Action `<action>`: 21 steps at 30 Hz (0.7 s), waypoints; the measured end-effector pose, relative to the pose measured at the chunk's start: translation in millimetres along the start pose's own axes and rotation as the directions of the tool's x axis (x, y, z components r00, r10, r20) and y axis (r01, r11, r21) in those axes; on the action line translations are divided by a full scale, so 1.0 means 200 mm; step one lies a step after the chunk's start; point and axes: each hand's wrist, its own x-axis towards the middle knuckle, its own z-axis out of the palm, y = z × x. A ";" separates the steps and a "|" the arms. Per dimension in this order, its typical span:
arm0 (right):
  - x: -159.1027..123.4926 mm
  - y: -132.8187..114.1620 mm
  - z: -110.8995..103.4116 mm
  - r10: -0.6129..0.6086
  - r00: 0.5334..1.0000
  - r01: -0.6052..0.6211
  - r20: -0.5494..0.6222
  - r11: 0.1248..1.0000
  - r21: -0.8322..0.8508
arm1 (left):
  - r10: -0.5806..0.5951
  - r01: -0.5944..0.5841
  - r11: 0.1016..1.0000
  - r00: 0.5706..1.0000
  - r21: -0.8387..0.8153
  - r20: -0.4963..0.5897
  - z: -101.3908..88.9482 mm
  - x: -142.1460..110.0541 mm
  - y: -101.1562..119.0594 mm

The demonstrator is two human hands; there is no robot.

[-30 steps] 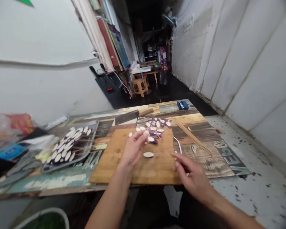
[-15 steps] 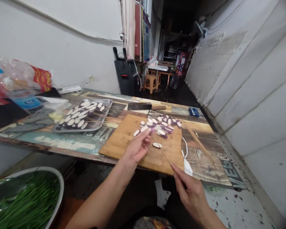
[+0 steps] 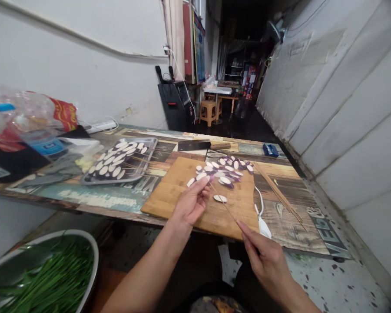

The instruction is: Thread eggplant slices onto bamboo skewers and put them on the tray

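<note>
Above the wooden cutting board (image 3: 169, 187), my left hand (image 3: 192, 202) pinches a purple-edged eggplant slice (image 3: 211, 178), mostly covered by the fingers. My right hand (image 3: 262, 248) grips the lower end of a thin bamboo skewer (image 3: 226, 205), whose far end meets the slice at my left fingertips. Whether the tip has pierced it cannot be made out. One white eggplant slice (image 3: 220, 198) lies alone on the board under the skewer. Behind my left hand is a pile of eggplant slices (image 3: 230, 168). To the left, a metal tray (image 3: 133, 177) bears skewered slices.
A cleaver (image 3: 193, 145) lies behind the board. Loose bamboo skewers (image 3: 280, 195) and a white strap (image 3: 261, 202) are on its right, with a blue box (image 3: 270, 150) farther back. A bowl of green chives (image 3: 52, 278) stands low left. Bottles and bags (image 3: 35, 117) crowd the table's left end.
The view has shifted slightly, so everything sits a little farther right. Both hands keep the same hold on slice and skewer, with little visible movement between them.
</note>
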 end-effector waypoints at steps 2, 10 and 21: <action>0.00 0.00 0.00 0.006 1.000 -0.006 0.000 1.000 0.000 | 0.006 -0.006 1.000 1.000 -0.005 0.002 0.00 0.00 0.00; 0.00 0.00 -0.01 0.014 1.000 -0.014 -0.003 1.000 -0.005 | 0.060 -0.061 0.997 0.998 0.042 0.005 0.02 -0.01 -0.01; 0.00 -0.01 -0.02 0.023 1.000 -0.023 -0.004 1.000 0.002 | 0.118 -0.116 0.988 0.993 0.101 -0.013 0.04 -0.01 -0.02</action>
